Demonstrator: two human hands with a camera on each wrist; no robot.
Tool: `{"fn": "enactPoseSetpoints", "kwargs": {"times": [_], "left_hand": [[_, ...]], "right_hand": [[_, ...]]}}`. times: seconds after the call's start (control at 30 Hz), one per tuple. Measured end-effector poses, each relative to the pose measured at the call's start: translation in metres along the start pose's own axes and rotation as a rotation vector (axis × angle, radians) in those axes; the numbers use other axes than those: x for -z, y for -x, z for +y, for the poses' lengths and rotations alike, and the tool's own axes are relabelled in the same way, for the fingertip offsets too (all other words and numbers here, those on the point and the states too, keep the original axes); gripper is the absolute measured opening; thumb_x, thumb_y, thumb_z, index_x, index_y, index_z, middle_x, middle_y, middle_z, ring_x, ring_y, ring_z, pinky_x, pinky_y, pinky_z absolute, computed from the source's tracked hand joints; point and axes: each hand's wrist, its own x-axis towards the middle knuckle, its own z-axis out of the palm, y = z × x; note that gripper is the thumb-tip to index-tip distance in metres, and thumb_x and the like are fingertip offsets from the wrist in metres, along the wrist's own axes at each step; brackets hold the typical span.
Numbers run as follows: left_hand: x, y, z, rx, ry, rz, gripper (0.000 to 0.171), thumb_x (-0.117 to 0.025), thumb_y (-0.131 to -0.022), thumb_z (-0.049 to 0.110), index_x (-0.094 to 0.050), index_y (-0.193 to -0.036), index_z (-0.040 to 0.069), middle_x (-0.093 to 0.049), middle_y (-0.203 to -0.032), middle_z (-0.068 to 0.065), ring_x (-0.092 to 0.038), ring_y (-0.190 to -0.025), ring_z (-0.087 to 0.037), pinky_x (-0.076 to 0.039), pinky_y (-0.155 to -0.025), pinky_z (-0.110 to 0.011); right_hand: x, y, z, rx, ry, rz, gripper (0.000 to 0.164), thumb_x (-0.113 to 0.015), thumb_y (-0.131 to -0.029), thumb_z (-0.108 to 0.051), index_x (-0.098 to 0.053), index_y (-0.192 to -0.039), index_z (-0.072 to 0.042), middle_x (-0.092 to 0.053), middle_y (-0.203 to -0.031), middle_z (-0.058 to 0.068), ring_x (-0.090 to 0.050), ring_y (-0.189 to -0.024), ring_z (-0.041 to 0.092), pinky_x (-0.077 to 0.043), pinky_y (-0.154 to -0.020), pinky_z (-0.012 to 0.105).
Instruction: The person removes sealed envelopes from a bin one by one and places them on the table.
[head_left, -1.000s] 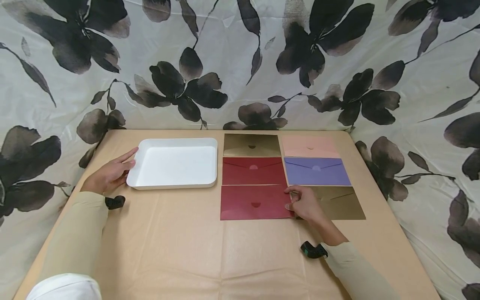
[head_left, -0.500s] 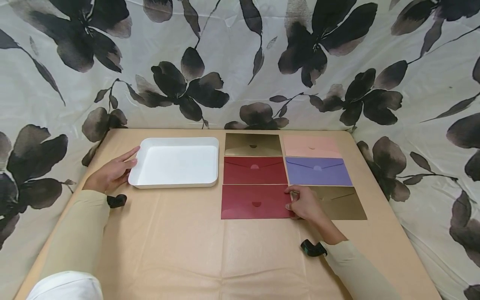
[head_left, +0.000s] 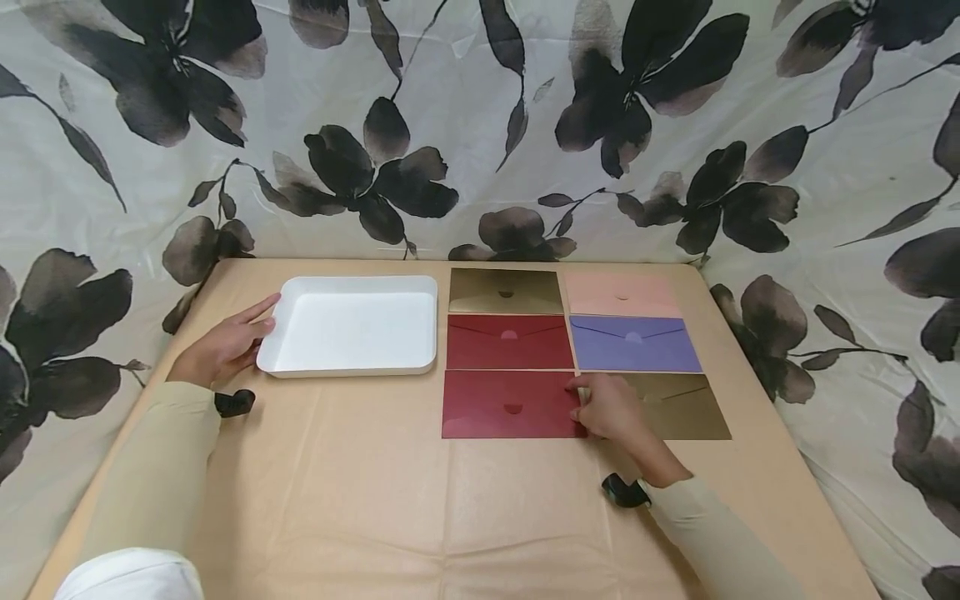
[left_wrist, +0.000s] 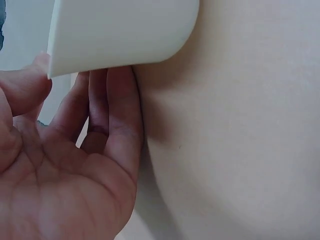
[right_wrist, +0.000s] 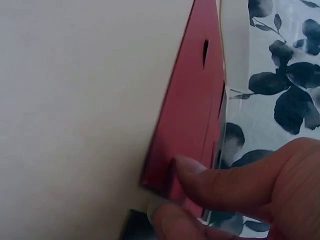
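Note:
My left hand lies along the left side of a shallow white tray on the table's left half. Its fingers are fairly straight against the outer wall, and the left wrist view shows the thumb at the rim; the fingertips are hidden behind the tray. My right hand pinches the right end of the nearest red envelope. In the right wrist view the thumb presses on the red envelope's top and a finger sits by its edge. A gold envelope is partly covered by that hand.
Envelopes lie in two columns on the table. Behind the nearest red one are a darker red envelope and a gold envelope. On the right are a purple envelope and a pink envelope. A floral cloth hangs beyond.
Both hands, the tray and the envelopes stay almost where they were. Only a slight shift of the head camera and a tiny movement of the right hand's fingers show.

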Motion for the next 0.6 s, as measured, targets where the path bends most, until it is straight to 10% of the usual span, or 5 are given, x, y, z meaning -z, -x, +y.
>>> {"fn": "enactPoseSetpoints", "kwargs": {"times": [0.27, 0.37, 0.43, 0.6], "left_hand": [[-0.004, 0.001, 0.000, -0.024, -0.033, 0.036, 0.063, -0.037, -0.113, 0.038, -0.003, -0.166, 0.038, -0.033, -0.149, -0.014, -0.052, -0.101, -0.006, -0.051, -0.081, -0.021], [-0.005, 0.002, -0.001, -0.034, -0.073, 0.074, 0.066, -0.034, -0.112, 0.050, -0.002, -0.167, 0.033, -0.033, -0.154, -0.019, -0.050, -0.104, -0.011, -0.050, -0.081, -0.024], [-0.006, 0.005, 0.000, -0.055, -0.123, 0.121, 0.072, -0.031, -0.110, 0.057, -0.002, -0.168, 0.027, -0.022, -0.169, -0.021, -0.051, -0.129, -0.025, -0.052, -0.102, -0.036], [-0.016, 0.018, 0.010, -0.115, -0.315, 0.276, 0.086, -0.030, -0.105, 0.068, -0.003, -0.168, 0.016, 0.003, -0.172, -0.028, 0.004, -0.157, -0.057, -0.007, -0.121, -0.077]], "right_hand": [[0.013, -0.007, -0.005, 0.084, -0.021, 0.051, 0.040, -0.079, -0.090, -0.019, -0.073, -0.127, -0.005, -0.068, -0.079, 0.008, -0.060, -0.072, 0.023, -0.044, -0.061, 0.035], [0.020, -0.010, -0.008, 0.089, -0.039, 0.084, 0.048, -0.075, -0.094, -0.024, -0.066, -0.136, -0.002, -0.073, -0.104, 0.018, -0.068, -0.091, 0.034, -0.056, -0.073, 0.046], [0.025, -0.012, -0.011, 0.087, -0.017, 0.096, 0.053, -0.073, -0.096, -0.029, -0.062, -0.142, -0.002, -0.069, -0.127, 0.024, -0.066, -0.113, 0.042, -0.058, -0.089, 0.057], [0.037, -0.022, -0.019, 0.122, 0.042, 0.114, 0.069, -0.070, -0.098, -0.039, -0.049, -0.154, -0.004, -0.042, -0.160, 0.027, -0.042, -0.143, 0.053, -0.041, -0.109, 0.073]]}}
